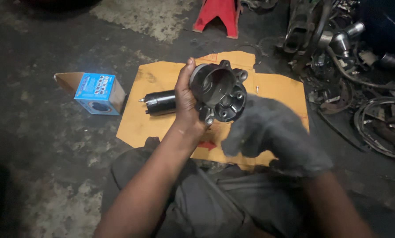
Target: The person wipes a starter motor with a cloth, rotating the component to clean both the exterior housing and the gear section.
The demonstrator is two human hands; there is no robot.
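My left hand grips a dark metal housing with a round bore and bolt ears, held above a flattened cardboard sheet. My right hand is wrapped in a grey rag or glove, blurred, just right of and below the housing, touching or nearly touching its edge. A black cylindrical motor body lies on the cardboard behind my left hand. My knees in dark trousers fill the lower middle.
An open blue and brown carton lies on the stained concrete floor to the left. A red jack stand stands at the top. A heap of metal parts, hoses and rings fills the right side.
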